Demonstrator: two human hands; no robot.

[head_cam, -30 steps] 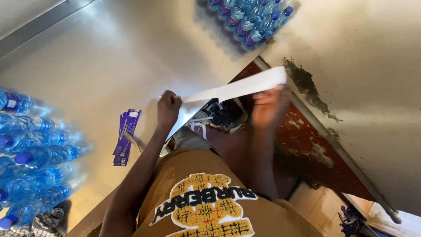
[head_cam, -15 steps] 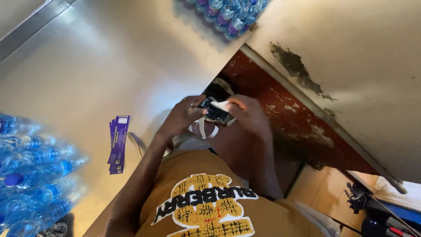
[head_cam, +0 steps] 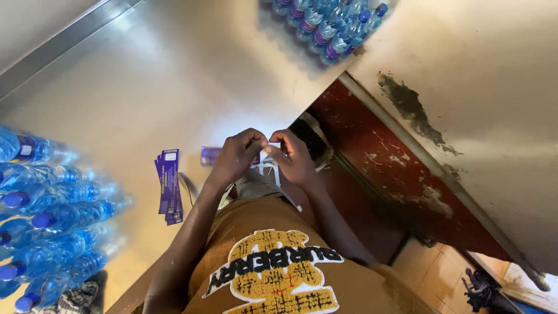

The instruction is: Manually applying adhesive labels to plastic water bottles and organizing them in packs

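Hands together above the tabletop [head_cam: 116, 104]: left hand [head_cam: 235, 154] and right hand [head_cam: 293, 157] pinch a small purple label [head_cam: 210, 155], fingers pressed tight; purple label stack [head_cam: 169, 186] lies left.

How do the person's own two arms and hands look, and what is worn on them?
Both arms are bare from shoulder to wrist, with no sleeves showing. The left hand and the right hand wear no gloves, and no watch or bracelet is visible. The body wears a mustard-brown top with a yellow, black and white printed design.
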